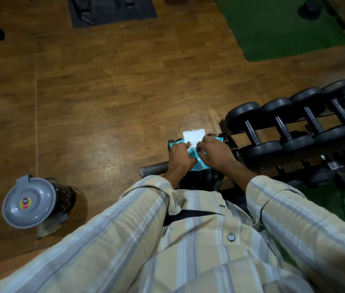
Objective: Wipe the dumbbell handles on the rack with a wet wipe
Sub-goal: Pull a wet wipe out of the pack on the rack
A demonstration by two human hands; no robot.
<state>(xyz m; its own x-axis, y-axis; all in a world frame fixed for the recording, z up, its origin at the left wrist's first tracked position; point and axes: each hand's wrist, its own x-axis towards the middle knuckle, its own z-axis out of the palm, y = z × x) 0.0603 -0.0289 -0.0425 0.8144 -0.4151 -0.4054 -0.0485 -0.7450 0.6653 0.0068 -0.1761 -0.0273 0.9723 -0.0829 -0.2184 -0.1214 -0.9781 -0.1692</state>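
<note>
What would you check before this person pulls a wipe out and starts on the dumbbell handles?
1. Pack held steady: ok. The left hand holds the wet wipe pack at its left side.
2. Lid open: ok. The white lid is flipped up, away from the person.
3. Wipe in the grip: cannot tell. The right hand has its fingers at the opening, but they hide it.
4. Handles reachable: ok. The dumbbell handles lie bare on the rack, just right of the hands.
5. Handles already wiped: cannot tell.
</note>
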